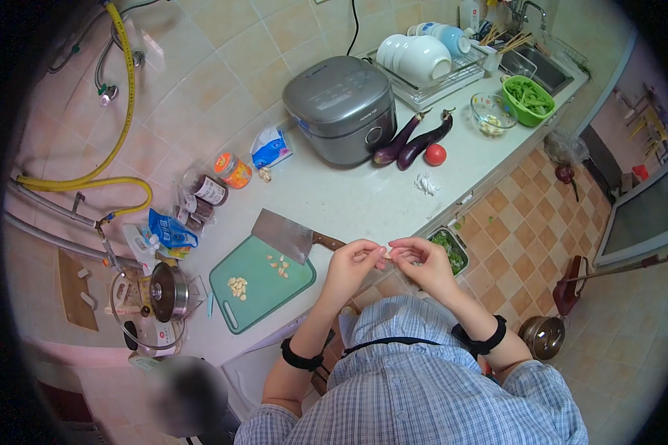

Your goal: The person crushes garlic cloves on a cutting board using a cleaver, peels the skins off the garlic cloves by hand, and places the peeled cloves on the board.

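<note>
My left hand (355,265) and my right hand (424,264) meet at the counter's front edge, fingertips nearly touching. Between them is a small pale garlic clove (387,254), pinched by the fingers of both hands. To the left lies a green cutting board (263,300) with a pile of pale peeled garlic cloves (237,288) and several pinkish cloves (279,267) apart from it. A cleaver (283,234) rests across the board's far edge, its wooden handle pointing toward my left hand.
Behind stand a grey rice cooker (341,111), two eggplants (425,141) and a tomato (436,154). A glass bowl (493,115) and green basket (528,102) sit farther right. Jars (232,170) line the wall. Below the counter edge is a bin with greens (450,251).
</note>
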Tool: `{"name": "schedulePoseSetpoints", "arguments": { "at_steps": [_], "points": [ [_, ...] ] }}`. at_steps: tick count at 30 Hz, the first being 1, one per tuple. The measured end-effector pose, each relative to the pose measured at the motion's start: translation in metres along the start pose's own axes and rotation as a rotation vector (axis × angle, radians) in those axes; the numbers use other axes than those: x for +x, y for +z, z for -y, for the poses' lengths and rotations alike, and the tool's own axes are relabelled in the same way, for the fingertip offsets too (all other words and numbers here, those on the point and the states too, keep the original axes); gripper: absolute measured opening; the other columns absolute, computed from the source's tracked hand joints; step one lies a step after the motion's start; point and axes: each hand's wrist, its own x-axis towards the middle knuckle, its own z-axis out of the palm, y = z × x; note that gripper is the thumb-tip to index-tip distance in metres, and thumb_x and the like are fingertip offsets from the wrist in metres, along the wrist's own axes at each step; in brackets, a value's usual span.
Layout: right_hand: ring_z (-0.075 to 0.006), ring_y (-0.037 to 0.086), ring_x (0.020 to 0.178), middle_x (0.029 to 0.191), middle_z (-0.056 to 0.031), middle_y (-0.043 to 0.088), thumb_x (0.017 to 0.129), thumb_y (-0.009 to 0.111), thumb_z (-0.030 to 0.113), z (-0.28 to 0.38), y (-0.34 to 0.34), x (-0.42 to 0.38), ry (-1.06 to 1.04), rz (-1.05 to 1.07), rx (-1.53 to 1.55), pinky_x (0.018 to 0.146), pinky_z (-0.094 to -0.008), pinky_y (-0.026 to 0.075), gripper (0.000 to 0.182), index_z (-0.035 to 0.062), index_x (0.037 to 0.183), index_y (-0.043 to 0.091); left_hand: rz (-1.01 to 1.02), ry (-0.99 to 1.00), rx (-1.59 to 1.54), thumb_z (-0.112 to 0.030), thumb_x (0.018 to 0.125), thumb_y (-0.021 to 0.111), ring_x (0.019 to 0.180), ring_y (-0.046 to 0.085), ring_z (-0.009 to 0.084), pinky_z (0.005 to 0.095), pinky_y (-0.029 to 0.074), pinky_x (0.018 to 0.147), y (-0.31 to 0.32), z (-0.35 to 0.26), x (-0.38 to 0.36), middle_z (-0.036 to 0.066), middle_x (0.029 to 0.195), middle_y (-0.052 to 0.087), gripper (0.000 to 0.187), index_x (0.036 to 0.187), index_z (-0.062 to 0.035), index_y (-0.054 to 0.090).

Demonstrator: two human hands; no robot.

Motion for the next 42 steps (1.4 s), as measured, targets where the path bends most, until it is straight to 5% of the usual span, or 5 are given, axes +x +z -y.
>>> {"name": "schedulePoseSetpoints", "arguments": {
  "at_steps": [8,25,42],
  "points": [
    [-0.0110,0.059,0.084,0.090,-0.0074,0.062,0.078,0.060,0.002,0.004,0.003,0.001,-0.029,-0.010,0.070,0.074,-0.0216,0.048,0.024,-0.0017,0.102,0.057,-0.058,0.029,-0.095,-0.006,0.085,0.055,0.070,0.058,0.0106,0.0221,0.048,0.065,-0.003,0.003,0.003,0.007,0.079,0.060,0.012,0.089,0.0050,0.056],
    [-0.0186,0.063,0.078,0.087,-0.0115,0.063,0.076,0.060,0.002,0.010,0.009,-0.001,-0.287,-0.127,-0.384,0.070,-0.0264,0.050,0.024,-0.0004,0.099,0.059,-0.079,0.005,-0.004,-0.012,0.083,0.060,0.067,0.058,0.0070,0.0175,0.045,0.062,0.003,-0.002,0.000,0.004,0.072,0.059,0.014,0.081,0.0016,0.055],
    [-0.0164,0.062,0.075,0.082,-0.0099,0.061,0.073,0.061,0.001,0.005,0.012,0.000,-0.318,-0.188,-0.340,0.069,-0.0258,0.049,0.027,0.0002,0.100,0.057,-0.086,-0.002,-0.010,-0.009,0.082,0.060,0.065,0.056,0.0060,0.0171,0.045,0.061,0.005,0.001,-0.002,0.003,0.071,0.059,0.012,0.080,0.0009,0.055]
  ]
}}
